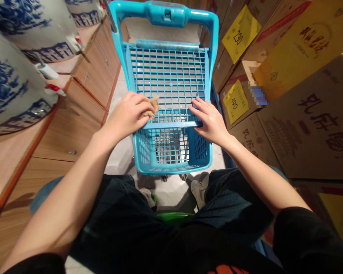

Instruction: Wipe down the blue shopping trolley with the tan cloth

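Observation:
A blue plastic shopping cart [171,167] stands between my knees, its handle at the far end and a lower basket nearest me. My left hand [133,112] is closed on a crumpled brown cloth [152,108], which lies against the left side of the cart's upper grid panel [168,72]. On the right side, my right hand [208,120] rests with fingers spread on the grid and its front bar [174,125]. Nothing shows in the right hand. The palm side of both hands is hidden.
Large blue-and-white ceramic jars [11,83] stand on a wooden cabinet [68,125] to the left. Stacked cardboard boxes [311,121] with yellow price signs [236,102] rise close on the right. Beneath me is a green seat edge [175,218].

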Available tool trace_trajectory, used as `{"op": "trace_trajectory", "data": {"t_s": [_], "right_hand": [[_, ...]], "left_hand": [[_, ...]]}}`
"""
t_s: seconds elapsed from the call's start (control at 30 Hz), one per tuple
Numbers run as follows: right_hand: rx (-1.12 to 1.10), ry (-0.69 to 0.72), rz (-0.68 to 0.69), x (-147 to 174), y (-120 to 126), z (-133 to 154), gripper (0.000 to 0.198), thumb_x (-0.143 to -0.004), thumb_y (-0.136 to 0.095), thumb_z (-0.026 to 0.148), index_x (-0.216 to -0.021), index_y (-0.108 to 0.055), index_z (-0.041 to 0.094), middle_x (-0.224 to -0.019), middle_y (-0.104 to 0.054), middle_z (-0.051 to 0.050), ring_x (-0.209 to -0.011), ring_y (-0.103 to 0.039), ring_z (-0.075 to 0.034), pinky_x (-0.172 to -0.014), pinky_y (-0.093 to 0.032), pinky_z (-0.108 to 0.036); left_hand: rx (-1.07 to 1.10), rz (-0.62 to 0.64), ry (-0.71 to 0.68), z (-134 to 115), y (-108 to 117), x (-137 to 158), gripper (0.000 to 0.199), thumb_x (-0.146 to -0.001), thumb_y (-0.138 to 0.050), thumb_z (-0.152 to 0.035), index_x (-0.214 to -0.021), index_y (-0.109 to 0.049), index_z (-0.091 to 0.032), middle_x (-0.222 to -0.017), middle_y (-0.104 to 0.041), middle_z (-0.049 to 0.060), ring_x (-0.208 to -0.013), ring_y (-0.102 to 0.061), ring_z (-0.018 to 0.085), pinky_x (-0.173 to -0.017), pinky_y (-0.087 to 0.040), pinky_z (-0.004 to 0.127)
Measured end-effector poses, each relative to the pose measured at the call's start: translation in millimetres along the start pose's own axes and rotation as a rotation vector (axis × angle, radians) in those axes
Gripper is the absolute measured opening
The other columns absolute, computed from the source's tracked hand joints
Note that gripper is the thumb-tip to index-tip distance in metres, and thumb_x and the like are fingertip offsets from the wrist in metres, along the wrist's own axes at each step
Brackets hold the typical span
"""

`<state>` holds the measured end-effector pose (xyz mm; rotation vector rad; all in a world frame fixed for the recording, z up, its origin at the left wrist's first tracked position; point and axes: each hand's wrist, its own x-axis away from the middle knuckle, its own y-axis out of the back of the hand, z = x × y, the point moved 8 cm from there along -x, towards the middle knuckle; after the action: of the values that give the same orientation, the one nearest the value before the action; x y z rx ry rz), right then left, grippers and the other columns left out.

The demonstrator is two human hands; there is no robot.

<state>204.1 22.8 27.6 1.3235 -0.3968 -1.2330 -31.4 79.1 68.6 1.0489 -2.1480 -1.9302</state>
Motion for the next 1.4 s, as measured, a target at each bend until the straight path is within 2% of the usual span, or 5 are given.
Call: {"op": "trace_trajectory", "data": {"t_s": [0.2, 0.43, 0.7, 0.93, 1.4], "right_hand": [[0.031, 0.020, 0.010, 1.3, 0.1, -1.8, 0.084, -0.084, -0.076, 0.015, -0.161, -0.049, 0.034, -0.171, -0.047, -0.008, -0.162, -0.038, -0.037, -0.130, -0.032, -0.073], [0.049, 0.053, -0.006, 1.7, 0.8, 0.0, 0.085, -0.082, -0.073, 0.011, -0.161, -0.048, 0.031, -0.171, -0.048, -0.010, -0.162, -0.039, -0.037, -0.129, -0.034, -0.072], [0.067, 0.052, -0.002, 2.0, 1.3, -0.8, 0.085, -0.082, -0.074, 0.011, -0.161, -0.049, 0.031, -0.170, -0.048, -0.011, -0.161, -0.040, -0.037, -0.129, -0.036, -0.071], [0.056, 0.044, 0.009, 1.7, 1.2, -0.9, 0.088, -0.082, -0.074, 0.011, -0.163, -0.047, 0.032, -0.171, -0.047, -0.010, -0.162, -0.038, -0.038, -0.130, -0.033, -0.073], [0.031, 0.036, -0.001, 1.4, 2.5, 0.0, 0.089, -0.079, -0.074, 0.009, -0.161, -0.049, 0.032, -0.171, -0.048, -0.009, -0.162, -0.039, -0.037, -0.130, -0.032, -0.073]], "left_hand": [[0.116, 0.112, -0.162, -61.1, -33.4, -6.8, 0.016, -0.098, -0.062, -0.014, -0.105, -0.073, -0.023, -0.119, -0.072, 0.006, -0.114, -0.058, 0.027, -0.104, -0.053, 0.050], [-0.008, -0.048, 0.062, 10.4, 0.9, -1.6, 0.017, -0.098, -0.060, -0.016, -0.106, -0.073, -0.025, -0.116, -0.069, 0.005, -0.113, -0.059, 0.027, -0.104, -0.053, 0.049], [0.088, 0.099, -0.104, -52.3, -32.2, -9.4, 0.019, -0.098, -0.058, -0.014, -0.101, -0.074, -0.024, -0.116, -0.072, 0.006, -0.112, -0.059, 0.028, -0.102, -0.052, 0.049], [-0.166, -0.015, 0.034, 10.0, 11.5, 1.1, 0.015, -0.100, -0.057, -0.018, -0.094, -0.071, -0.022, -0.113, -0.068, 0.009, -0.104, -0.059, 0.027, -0.096, -0.055, 0.047], [-0.049, 0.012, 0.050, 8.4, 19.4, 12.7, 0.017, -0.093, -0.053, -0.019, -0.084, -0.067, -0.019, -0.103, -0.068, 0.007, -0.098, -0.060, 0.023, -0.094, -0.053, 0.044]]}}
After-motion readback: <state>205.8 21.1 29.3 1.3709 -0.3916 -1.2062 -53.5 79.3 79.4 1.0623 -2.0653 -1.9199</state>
